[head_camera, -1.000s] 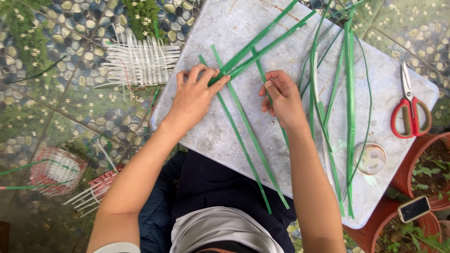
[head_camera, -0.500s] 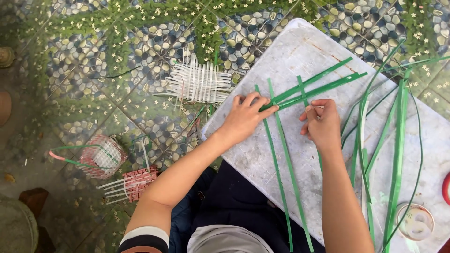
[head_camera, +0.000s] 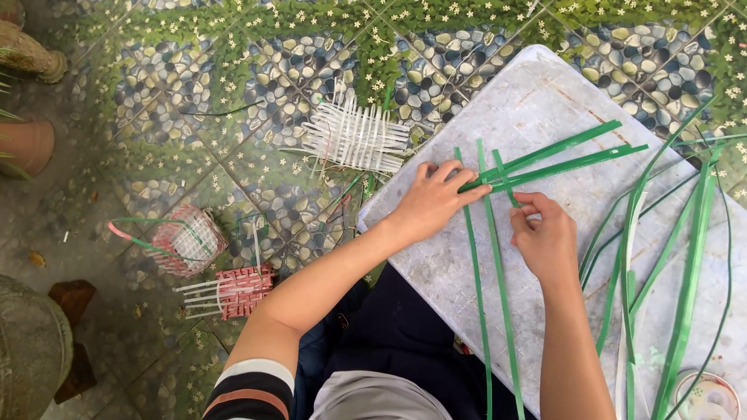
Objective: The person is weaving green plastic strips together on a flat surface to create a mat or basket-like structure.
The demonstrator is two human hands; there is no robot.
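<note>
Green strips (head_camera: 498, 257) under both hands — white woven mat (head_camera: 356, 137) nearby

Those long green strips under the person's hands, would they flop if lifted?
Probably springy rather than limp: the green strips lie straight, while spare ones bow in smooth curves. They look thin and light, likely sliding easily on the white board.

Striped short sleeve (head_camera: 253, 389), dark trousers (head_camera: 405, 334)
</note>
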